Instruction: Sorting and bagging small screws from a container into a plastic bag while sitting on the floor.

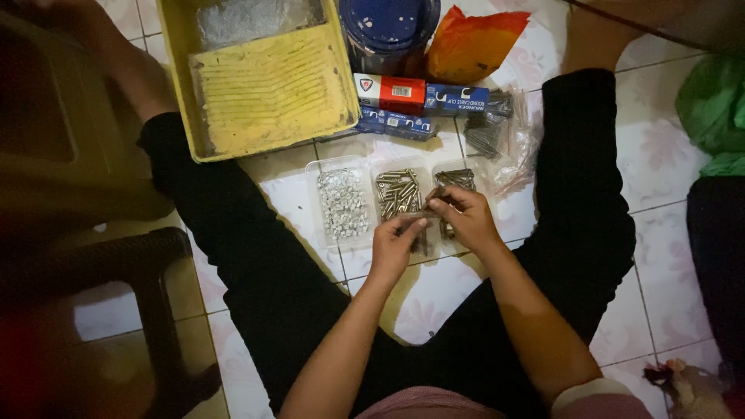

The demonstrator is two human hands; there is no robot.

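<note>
left hand (394, 242): my fingers pinch one end of a small metal fastener (425, 213).
right hand (466, 217): pinches the other end, touching my left fingertips.
under hands: clear tray (332, 237), three compartments; fastener sits over the middle/right ones.
beyond: small boxes (423, 99), yellow paint tray (268, 77).
tip: keep grip low over tray; drops land inside.

Yellow ridged paint tray (272, 85) at eleven o'clock; dark blue tin (388, 27) and orange bag (473, 43) at twelve; red and blue boxes (423, 97); white floor (660, 155) tiles with pale pink floral pattern; silvery screws (397, 194).
</note>
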